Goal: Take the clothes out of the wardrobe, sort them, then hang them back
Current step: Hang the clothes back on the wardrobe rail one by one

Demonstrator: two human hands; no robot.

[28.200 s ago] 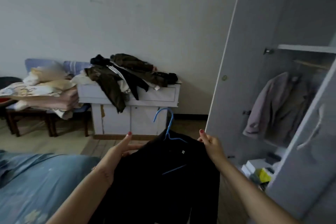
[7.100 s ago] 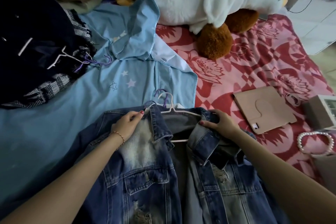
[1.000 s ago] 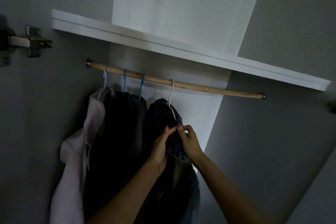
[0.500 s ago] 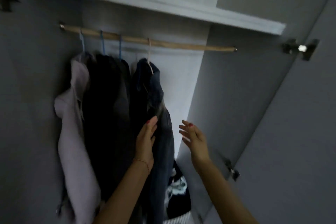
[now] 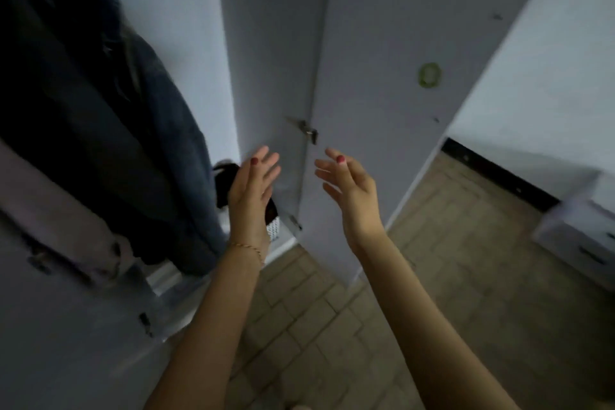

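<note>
At the centre of the head view, two bare arms reach forward with both hands empty. The left hand (image 5: 254,185) has its fingers straight and loosely spread, palm turned inward, with a thin bracelet (image 5: 248,247) at the wrist. The right hand (image 5: 346,181) is level with it and a little apart, fingers relaxed and slightly bent, holding nothing. Neither hand touches any garment.

Just left of the left hand, inside the open wardrobe (image 5: 276,43), hangs a denim jacket (image 5: 173,150). Its long axis runs from the upper left of the view, where the collar end is, down to its hem near the wardrobe floor. The slant looks like an effect of the tilted camera. To its left hang darker clothes (image 5: 66,83), and beyond them a pale pinkish garment (image 5: 60,220). The rail and the hangers are out of view.

Behind the left hand, low in the wardrobe, sits a dark item (image 5: 226,183) on something white and perforated; what it is cannot be told. A wardrobe door (image 5: 382,110) stands open to the right, with a metal hinge (image 5: 307,130) at its edge. Below is a tiled floor (image 5: 432,276), and a white drawer unit (image 5: 582,236) shows blurred at far right.

As a judgement, several garments are already hung back, and the hands appear free for the next one. Whether more clothes remain cannot be seen.
</note>
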